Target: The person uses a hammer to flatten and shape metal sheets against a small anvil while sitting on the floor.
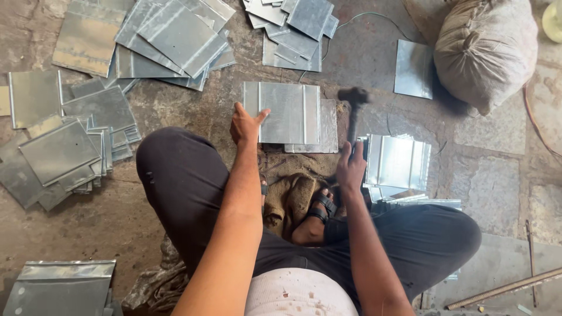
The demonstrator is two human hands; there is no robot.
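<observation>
A rectangular metal sheet [290, 114] with folded ridges lies on the stone floor in front of my crossed legs. My left hand [244, 124] presses on its left edge, fingers spread. My right hand [350, 169] grips the handle of a dark hammer [353, 97], whose blurred head is raised just past the sheet's right edge. Another sheet lies partly under the first one.
Piles of metal sheets lie at the upper left [170, 41], left [64, 146], top centre [293, 29] and lower left [61, 287]. A shiny stack [398, 164] sits by my right knee. A stuffed sack [486, 50] is at upper right. Rods [509, 287] lie at lower right.
</observation>
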